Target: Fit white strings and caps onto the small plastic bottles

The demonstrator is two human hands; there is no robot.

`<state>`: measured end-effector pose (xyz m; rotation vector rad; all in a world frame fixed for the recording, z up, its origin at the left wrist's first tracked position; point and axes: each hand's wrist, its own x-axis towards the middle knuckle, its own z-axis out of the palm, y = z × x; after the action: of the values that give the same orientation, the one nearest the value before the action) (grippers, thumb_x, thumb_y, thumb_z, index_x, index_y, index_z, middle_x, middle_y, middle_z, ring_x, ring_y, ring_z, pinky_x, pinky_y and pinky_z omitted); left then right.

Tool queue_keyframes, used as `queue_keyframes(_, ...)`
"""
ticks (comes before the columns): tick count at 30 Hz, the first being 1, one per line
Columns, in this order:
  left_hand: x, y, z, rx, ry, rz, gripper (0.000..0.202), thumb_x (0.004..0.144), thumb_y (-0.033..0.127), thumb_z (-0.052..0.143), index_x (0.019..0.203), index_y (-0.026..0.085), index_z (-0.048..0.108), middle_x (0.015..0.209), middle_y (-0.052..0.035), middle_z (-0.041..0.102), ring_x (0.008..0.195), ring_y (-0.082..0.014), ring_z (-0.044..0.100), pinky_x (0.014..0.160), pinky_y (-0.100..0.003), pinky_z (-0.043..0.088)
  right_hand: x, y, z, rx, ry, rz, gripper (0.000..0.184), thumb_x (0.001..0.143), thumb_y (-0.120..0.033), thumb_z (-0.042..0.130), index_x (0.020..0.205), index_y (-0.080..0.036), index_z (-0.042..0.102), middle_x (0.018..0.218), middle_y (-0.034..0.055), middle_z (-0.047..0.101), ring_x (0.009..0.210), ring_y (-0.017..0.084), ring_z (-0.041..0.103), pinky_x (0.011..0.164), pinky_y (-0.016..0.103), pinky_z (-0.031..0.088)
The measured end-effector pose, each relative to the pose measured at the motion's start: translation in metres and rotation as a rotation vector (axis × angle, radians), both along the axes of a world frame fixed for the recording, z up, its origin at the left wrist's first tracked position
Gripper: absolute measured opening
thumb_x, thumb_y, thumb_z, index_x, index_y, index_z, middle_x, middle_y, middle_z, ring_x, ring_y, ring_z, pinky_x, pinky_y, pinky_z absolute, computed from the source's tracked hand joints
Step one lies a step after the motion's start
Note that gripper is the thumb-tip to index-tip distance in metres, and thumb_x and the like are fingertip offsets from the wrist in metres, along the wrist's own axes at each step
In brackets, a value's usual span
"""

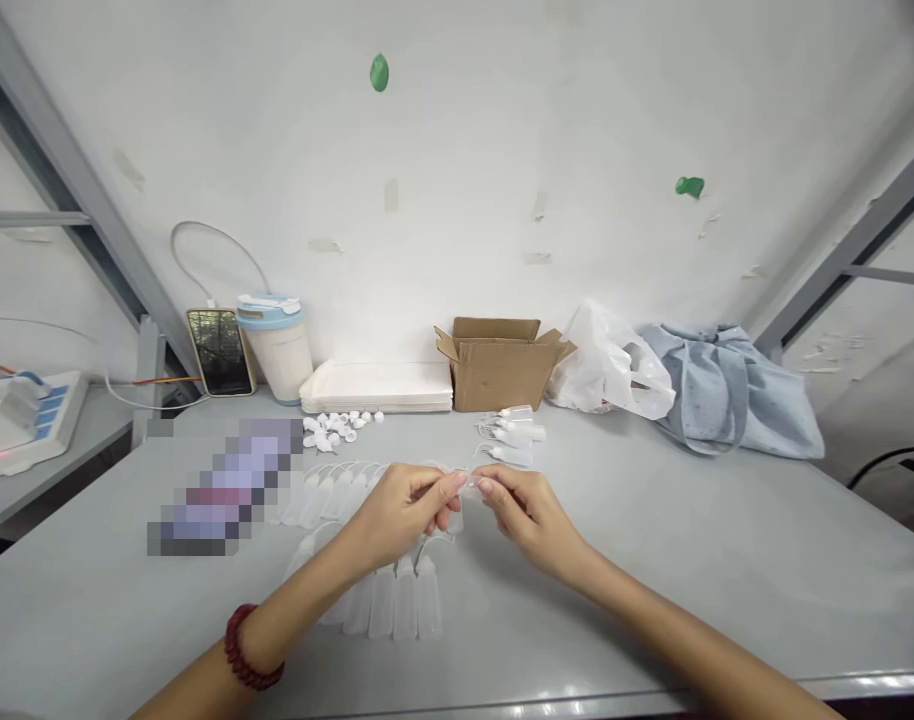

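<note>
My left hand (pixel 408 510) and my right hand (pixel 528 515) meet over the grey table (pixel 727 560), both pinched on one small translucent plastic bottle (pixel 468 487). A red bead bracelet (pixel 247 650) circles my left wrist. Under my hands a row of empty translucent bottles (pixel 397 600) lies flat, with another row (pixel 329 490) further left. A few bottles with white tips (pixel 513 435) lie just beyond my hands, and small white caps (pixel 337 428) are scattered to the back left.
Along the wall stand a phone (pixel 218 352), a white and blue cup (pixel 277 345), a stack of white trays (pixel 378 387), an open cardboard box (pixel 498 362), a white plastic bag (pixel 611 365) and a blue cloth bag (pixel 734 390). A white device (pixel 22 420) sits far left.
</note>
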<state>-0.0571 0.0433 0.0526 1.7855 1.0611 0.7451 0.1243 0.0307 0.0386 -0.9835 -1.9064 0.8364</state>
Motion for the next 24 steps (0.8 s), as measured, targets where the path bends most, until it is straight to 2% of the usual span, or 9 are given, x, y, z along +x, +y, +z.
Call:
queue_keyframes(2,0.0,0.0,0.002,0.103,0.068,-0.016,0.045,0.087,0.046,0.043,0.056,0.016,0.054,0.054,-0.0002,0.056,0.051,-0.0116,0.051,0.053,-0.022,0.039,-0.001,-0.001,0.002,-0.216,0.082,0.052,0.039,0.094,-0.042,0.035,0.08,-0.014,0.059,0.057,-0.0047,0.034,0.045,0.007,0.032,0.042,0.021,0.032)
queue_keyframes(4,-0.003,0.003,0.005,0.206,0.149,-0.041,0.044,0.088,0.044,0.04,0.056,0.017,0.054,0.055,0.0002,0.056,0.054,-0.012,0.051,0.055,-0.022,0.038,-0.001,-0.001,0.002,-0.273,0.105,0.065,0.04,0.093,-0.044,0.036,0.081,-0.014,0.059,0.057,-0.0052,0.032,0.045,0.007,0.031,0.041,0.02,0.031)
queue_keyframes(7,-0.018,0.016,0.008,0.258,0.27,-0.038,0.043,0.091,0.04,0.031,0.069,0.017,0.059,0.066,-0.0007,0.061,0.063,-0.0145,0.055,0.062,-0.024,0.041,0.003,0.005,0.001,-0.069,0.02,-0.054,0.032,0.092,-0.039,0.042,0.085,-0.016,0.062,0.062,-0.0015,0.046,0.053,0.009,0.043,0.049,0.021,0.036)
queue_keyframes(8,-0.026,0.023,0.008,0.265,0.32,0.011,0.043,0.092,0.037,0.026,0.075,0.018,0.06,0.071,-0.0017,0.063,0.069,-0.0161,0.057,0.067,-0.026,0.043,0.006,0.009,0.0,0.023,-0.022,-0.121,0.029,0.092,-0.037,0.043,0.089,-0.016,0.063,0.067,0.0006,0.052,0.058,0.01,0.047,0.051,0.022,0.038)
queue_keyframes(10,-0.044,0.037,0.005,0.362,0.54,0.155,0.039,0.09,0.031,0.027,0.077,0.017,0.061,0.076,-0.0051,0.064,0.074,-0.0203,0.058,0.07,-0.03,0.043,0.015,0.02,-0.005,0.201,-0.095,-0.276,0.027,0.09,-0.034,0.046,0.1,-0.015,0.063,0.077,0.0046,0.06,0.063,0.013,0.052,0.054,0.023,0.041)
queue_keyframes(12,-0.062,0.051,0.0,0.426,0.8,0.34,0.033,0.086,0.025,0.031,0.09,0.015,0.063,0.091,-0.0111,0.066,0.085,-0.0262,0.059,0.072,-0.035,0.042,0.025,0.033,-0.012,0.35,-0.202,-0.379,0.03,0.091,-0.032,0.044,0.107,-0.014,0.061,0.08,0.0071,0.063,0.066,0.015,0.055,0.055,0.025,0.044)
queue_keyframes(15,-0.079,0.062,-0.005,0.43,1.0,0.519,0.039,0.085,0.02,0.03,0.106,0.015,0.062,0.102,-0.0159,0.066,0.095,-0.0324,0.06,0.071,-0.038,0.043,0.036,0.049,-0.024,0.486,-0.374,-0.478,0.031,0.091,-0.029,0.041,0.11,-0.015,0.061,0.088,0.0107,0.065,0.073,0.019,0.059,0.06,0.029,0.048)
queue_keyframes(20,-0.079,0.062,-0.008,0.352,1.079,0.516,0.041,0.086,0.024,0.031,0.11,0.018,0.064,0.097,-0.0172,0.067,0.093,-0.0348,0.061,0.068,-0.039,0.045,0.04,0.059,-0.038,0.495,-0.595,-0.519,0.026,0.089,-0.021,0.042,0.106,-0.015,0.061,0.097,0.0135,0.064,0.09,0.026,0.059,0.069,0.036,0.05)
queue_keyframes(24,-0.074,0.06,-0.011,0.346,1.084,0.458,0.04,0.084,0.02,0.033,0.109,0.017,0.065,0.097,-0.0171,0.066,0.092,-0.0327,0.061,0.07,-0.037,0.045,0.037,0.057,-0.036,0.59,-0.704,-0.501,0.024,0.09,-0.017,0.04,0.101,-0.013,0.061,0.104,0.0177,0.06,0.095,0.028,0.054,0.071,0.039,0.048)
